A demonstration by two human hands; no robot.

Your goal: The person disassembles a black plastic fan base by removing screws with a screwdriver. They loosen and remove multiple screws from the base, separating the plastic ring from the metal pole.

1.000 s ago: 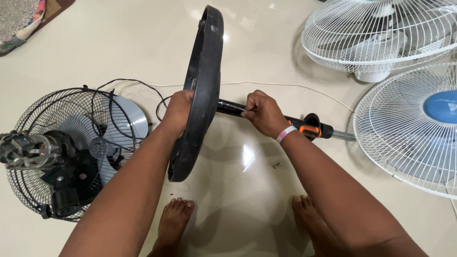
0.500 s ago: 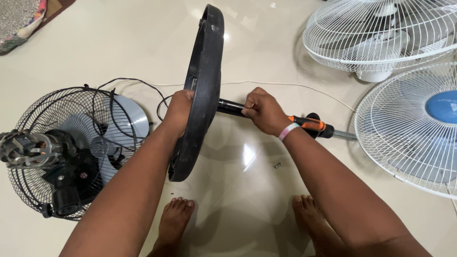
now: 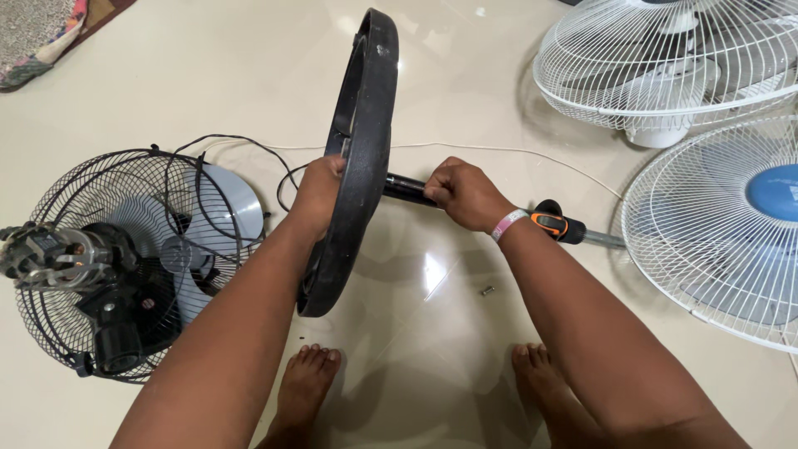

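While our left hand (image 3: 320, 187) is gripping the round black fan base (image 3: 357, 158), our right hand (image 3: 465, 193) is clamping its pole (image 3: 407, 188) (base seemingly attached; motor head (image 3: 100, 274) lying apart).

Left hand (image 3: 320, 193) grips round base (image 3: 359, 158); right hand (image 3: 465, 193) seemingly grips pole (image 3: 407, 188).
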